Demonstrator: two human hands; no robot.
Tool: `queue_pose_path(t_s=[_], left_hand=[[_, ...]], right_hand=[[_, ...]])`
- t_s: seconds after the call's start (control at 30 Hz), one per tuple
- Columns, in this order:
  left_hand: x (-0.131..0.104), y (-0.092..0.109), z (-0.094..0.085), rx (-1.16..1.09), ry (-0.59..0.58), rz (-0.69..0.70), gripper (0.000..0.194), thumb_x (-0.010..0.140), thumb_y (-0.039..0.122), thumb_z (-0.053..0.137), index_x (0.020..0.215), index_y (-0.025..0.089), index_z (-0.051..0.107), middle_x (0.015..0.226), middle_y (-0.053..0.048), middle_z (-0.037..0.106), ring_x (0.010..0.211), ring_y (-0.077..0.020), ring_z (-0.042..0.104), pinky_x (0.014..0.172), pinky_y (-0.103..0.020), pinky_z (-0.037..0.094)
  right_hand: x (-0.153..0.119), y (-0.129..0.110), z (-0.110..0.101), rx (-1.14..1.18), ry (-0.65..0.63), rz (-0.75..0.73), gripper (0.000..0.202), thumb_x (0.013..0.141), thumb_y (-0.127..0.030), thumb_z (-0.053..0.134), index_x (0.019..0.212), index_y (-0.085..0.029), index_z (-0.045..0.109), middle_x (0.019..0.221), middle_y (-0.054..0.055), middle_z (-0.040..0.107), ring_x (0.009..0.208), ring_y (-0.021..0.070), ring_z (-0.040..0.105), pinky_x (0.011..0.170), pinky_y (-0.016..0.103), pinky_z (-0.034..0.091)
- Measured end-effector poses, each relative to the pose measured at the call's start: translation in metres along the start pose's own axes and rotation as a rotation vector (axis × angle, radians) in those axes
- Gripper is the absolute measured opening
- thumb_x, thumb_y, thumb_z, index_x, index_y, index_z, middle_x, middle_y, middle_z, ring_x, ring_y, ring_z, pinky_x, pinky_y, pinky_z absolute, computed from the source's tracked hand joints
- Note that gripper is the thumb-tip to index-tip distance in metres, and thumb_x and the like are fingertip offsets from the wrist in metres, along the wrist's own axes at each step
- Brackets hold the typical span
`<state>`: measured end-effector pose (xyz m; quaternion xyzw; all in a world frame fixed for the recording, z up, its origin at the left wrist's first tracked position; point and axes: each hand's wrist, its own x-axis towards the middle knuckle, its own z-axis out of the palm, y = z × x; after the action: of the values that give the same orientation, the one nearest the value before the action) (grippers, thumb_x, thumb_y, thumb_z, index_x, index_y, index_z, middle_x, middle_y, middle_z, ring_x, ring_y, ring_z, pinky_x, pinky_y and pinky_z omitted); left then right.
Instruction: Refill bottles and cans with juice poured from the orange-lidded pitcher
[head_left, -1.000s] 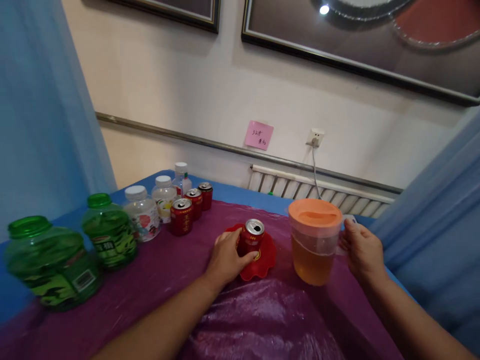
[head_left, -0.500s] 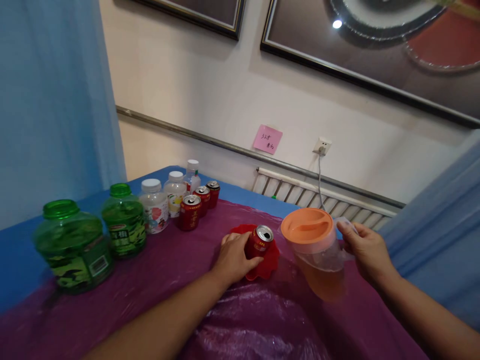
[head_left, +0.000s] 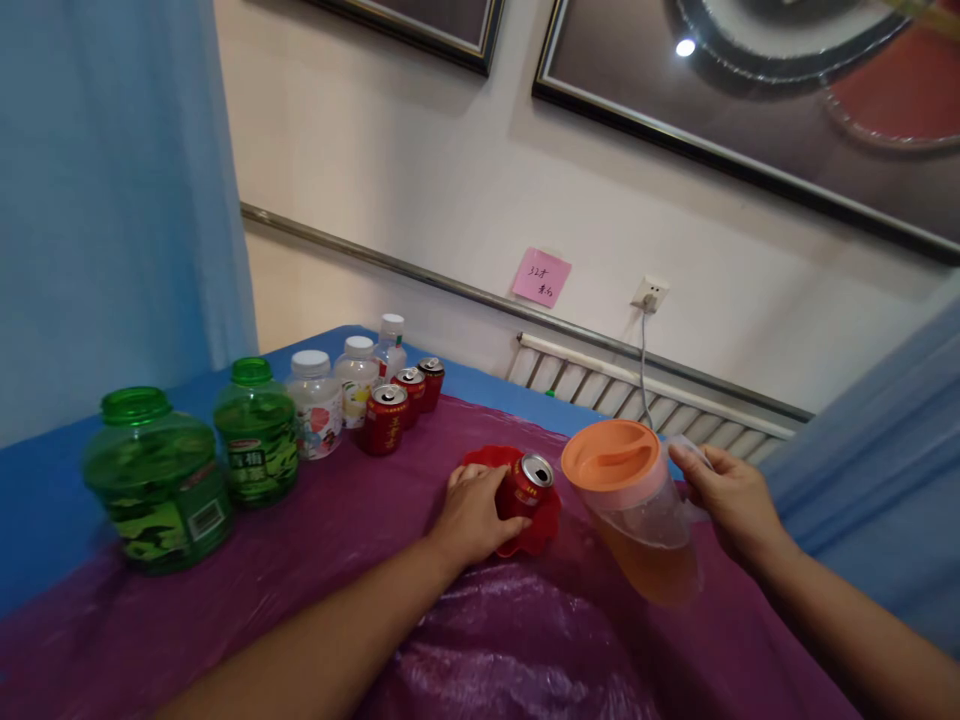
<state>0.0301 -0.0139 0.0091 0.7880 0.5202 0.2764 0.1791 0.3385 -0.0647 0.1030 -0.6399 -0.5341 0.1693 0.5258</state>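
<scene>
My left hand [head_left: 474, 512] is closed around a red drink can [head_left: 527, 488], whose opened top tips slightly to the right. Under the can lies a red scalloped plate [head_left: 541, 535]. On the right, my right hand [head_left: 731, 495] grips the handle of a clear plastic pitcher [head_left: 645, 530] with an orange lid [head_left: 611, 453]. Amber liquid fills the pitcher's lower part. The pitcher leans left, its lid close to the can but apart from it.
Several containers line the table's left side: two green plastic jars [head_left: 157, 490], white-capped clear bottles [head_left: 315, 405] and red cans [head_left: 385, 420]. Purple plastic sheeting [head_left: 322, 560] covers the blue table [head_left: 37, 510]. A radiator [head_left: 577, 380] and a wall socket [head_left: 650, 293] are behind.
The pitcher's body has swung slightly and its lid tilts a little more to the left. The view has shifted slightly; both hands keep their holds.
</scene>
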Motion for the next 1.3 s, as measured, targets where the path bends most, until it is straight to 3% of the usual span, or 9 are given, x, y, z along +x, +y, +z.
queue_pose_path(t_s=[0.47,1.0,1.3], left_hand=[[-0.001,0.000,0.001,0.011,0.002,0.009,0.054,0.068,0.049,0.082,0.112,0.023,0.067,0.113,-0.010,0.071,0.113,-0.0340,0.060,0.104,-0.046,0.040],[-0.002,-0.001,0.002,0.003,-0.024,0.026,0.054,0.068,0.050,0.082,0.113,0.026,0.068,0.110,-0.008,0.071,0.111,-0.0331,0.060,0.101,-0.045,0.041],[-0.003,-0.001,0.001,-0.002,-0.027,0.022,0.054,0.067,0.050,0.083,0.112,0.026,0.068,0.109,-0.008,0.071,0.110,-0.0335,0.061,0.101,-0.046,0.041]], right_hand=[[0.003,0.007,0.000,0.038,-0.025,0.056,0.055,0.068,-0.064,0.080,0.058,-0.023,0.045,0.056,-0.007,0.035,0.052,0.0108,0.032,0.047,0.024,0.031],[-0.004,-0.012,0.005,0.012,-0.016,0.054,0.056,0.068,-0.065,0.079,0.058,-0.024,0.043,0.057,-0.007,0.031,0.053,0.0106,0.029,0.048,0.026,0.041],[-0.004,-0.021,0.006,-0.054,-0.016,-0.032,0.055,0.070,-0.068,0.075,0.055,-0.024,0.046,0.048,-0.006,0.035,0.045,0.0112,0.032,0.041,0.026,0.034]])
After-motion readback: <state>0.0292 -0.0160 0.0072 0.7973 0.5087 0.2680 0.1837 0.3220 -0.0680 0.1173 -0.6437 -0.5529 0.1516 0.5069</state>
